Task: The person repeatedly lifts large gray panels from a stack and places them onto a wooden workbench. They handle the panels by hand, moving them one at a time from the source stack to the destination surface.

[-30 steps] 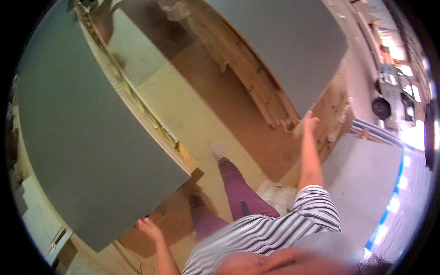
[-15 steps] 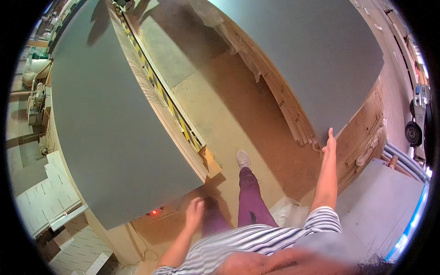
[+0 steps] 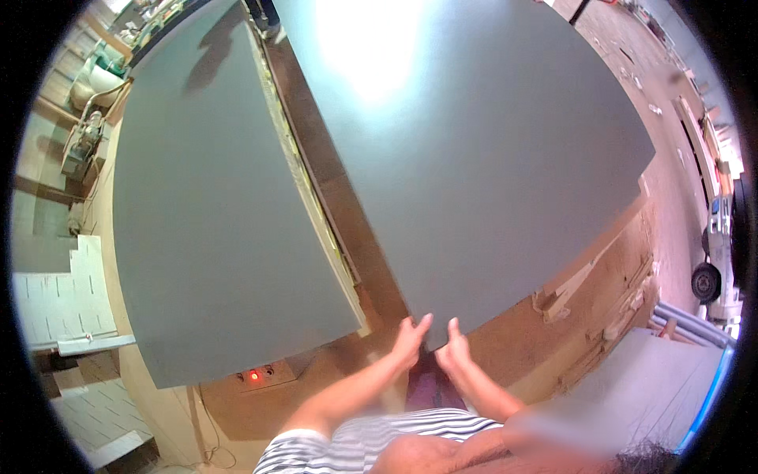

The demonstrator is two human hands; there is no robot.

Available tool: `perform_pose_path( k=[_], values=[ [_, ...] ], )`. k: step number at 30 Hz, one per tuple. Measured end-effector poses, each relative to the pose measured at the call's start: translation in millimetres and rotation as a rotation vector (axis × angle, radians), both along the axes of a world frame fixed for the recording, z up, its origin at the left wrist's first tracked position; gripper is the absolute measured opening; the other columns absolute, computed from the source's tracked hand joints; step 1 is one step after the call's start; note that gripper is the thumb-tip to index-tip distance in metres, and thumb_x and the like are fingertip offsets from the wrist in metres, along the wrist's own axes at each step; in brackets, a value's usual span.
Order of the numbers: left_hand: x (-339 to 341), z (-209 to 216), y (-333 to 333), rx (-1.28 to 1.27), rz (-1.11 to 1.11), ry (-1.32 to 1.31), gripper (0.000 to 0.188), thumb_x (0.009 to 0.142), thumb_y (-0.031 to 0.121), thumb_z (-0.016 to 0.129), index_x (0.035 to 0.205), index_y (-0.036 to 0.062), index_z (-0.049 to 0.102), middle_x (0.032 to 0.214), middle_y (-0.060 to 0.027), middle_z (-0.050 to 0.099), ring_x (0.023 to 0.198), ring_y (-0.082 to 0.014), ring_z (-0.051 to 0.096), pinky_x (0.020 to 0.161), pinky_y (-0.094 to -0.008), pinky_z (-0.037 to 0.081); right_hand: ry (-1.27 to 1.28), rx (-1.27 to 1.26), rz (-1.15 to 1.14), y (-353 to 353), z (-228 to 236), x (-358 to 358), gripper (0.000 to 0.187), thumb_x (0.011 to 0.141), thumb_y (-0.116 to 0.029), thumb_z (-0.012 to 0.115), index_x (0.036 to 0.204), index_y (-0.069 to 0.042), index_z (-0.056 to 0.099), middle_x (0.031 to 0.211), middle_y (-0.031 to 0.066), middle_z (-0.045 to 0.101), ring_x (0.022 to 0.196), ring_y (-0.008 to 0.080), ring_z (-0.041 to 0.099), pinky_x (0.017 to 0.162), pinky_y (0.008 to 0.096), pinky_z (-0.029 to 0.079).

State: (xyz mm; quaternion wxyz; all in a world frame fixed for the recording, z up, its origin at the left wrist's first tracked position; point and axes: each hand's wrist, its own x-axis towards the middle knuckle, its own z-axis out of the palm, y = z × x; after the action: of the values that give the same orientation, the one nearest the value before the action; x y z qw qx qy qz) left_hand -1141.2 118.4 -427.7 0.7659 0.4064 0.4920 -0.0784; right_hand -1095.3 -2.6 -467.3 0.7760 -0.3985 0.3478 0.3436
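A large grey sheet (image 3: 474,182) stretches away from me, a bright glare on its far part. At its near corner my left hand (image 3: 409,341) grips the left edge, thumb on top and fingers curled beneath. Just right of that corner my right hand (image 3: 452,347) holds the front edge the same way, fingers hidden under the sheet. To the left lies a second grey sheet (image 3: 229,221) on a raised bed, a narrow gap between the two.
Below the left sheet's front edge is a control panel (image 3: 255,377) with a red light. A person's shoe (image 3: 272,30) shows at the far end of the gap. Wooden sheets (image 3: 584,308) are stacked under the right sheet's front. A grey board (image 3: 655,371) stands at the right.
The right-hand sheet has shifted left and toward me, covering most of the floor gap. My left hand has come from beside my body to grip its corner, and my right hand has moved left with it.
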Motion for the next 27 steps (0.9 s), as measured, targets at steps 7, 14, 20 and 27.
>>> perform_pose_path(
  k=[7,14,20,27],
  values=[
    [-170.2,-37.1,65.9,0.189,0.271,0.149,0.052,0.097,0.037,0.051,0.13,-0.003,0.043,0.127,-0.0184,0.051,0.115,-0.027,0.048,0.098,-0.0428,0.04,0.282,0.267,0.687,18.5,38.9,-98.3,0.053,0.095,-0.04,0.056,0.131,-0.003,0.044,0.131,0.0136,0.049,0.12,0.0289,0.047,0.099,0.0499,0.041],
    [-309.2,-30.0,130.2,0.363,0.424,0.364,0.057,0.097,0.036,0.052,0.136,-0.0007,0.031,0.137,-0.0186,0.041,0.124,-0.03,0.043,0.103,-0.0431,0.036,-0.16,-0.241,-0.055,-99.8,4.7,93.3,0.074,0.081,-0.063,0.063,0.128,-0.009,0.048,0.115,0.0075,0.055,0.107,0.0265,0.051,0.092,0.0424,0.043],
    [-370.3,-94.6,152.0,0.671,0.385,0.587,0.051,0.091,0.037,0.062,0.112,0.0035,0.03,0.107,-0.0133,0.044,0.097,-0.0209,0.045,0.089,-0.0378,0.04,-0.061,-0.305,0.17,-141.1,-63.2,169.6,0.049,0.09,-0.043,0.062,0.122,-0.005,0.055,0.124,0.0079,0.058,0.111,0.0278,0.055,0.097,0.0486,0.045],
    [-380.1,-99.6,123.0,0.682,0.462,0.578,0.056,0.092,0.046,0.058,0.113,0.0016,0.03,0.105,-0.0167,0.043,0.098,-0.0273,0.047,0.09,-0.0403,0.039,-0.002,-0.225,0.174,-137.6,-59.7,157.7,0.046,0.093,-0.04,0.059,0.122,-0.004,0.056,0.127,0.0081,0.057,0.115,0.0306,0.053,0.102,0.05,0.04]
  ],
)
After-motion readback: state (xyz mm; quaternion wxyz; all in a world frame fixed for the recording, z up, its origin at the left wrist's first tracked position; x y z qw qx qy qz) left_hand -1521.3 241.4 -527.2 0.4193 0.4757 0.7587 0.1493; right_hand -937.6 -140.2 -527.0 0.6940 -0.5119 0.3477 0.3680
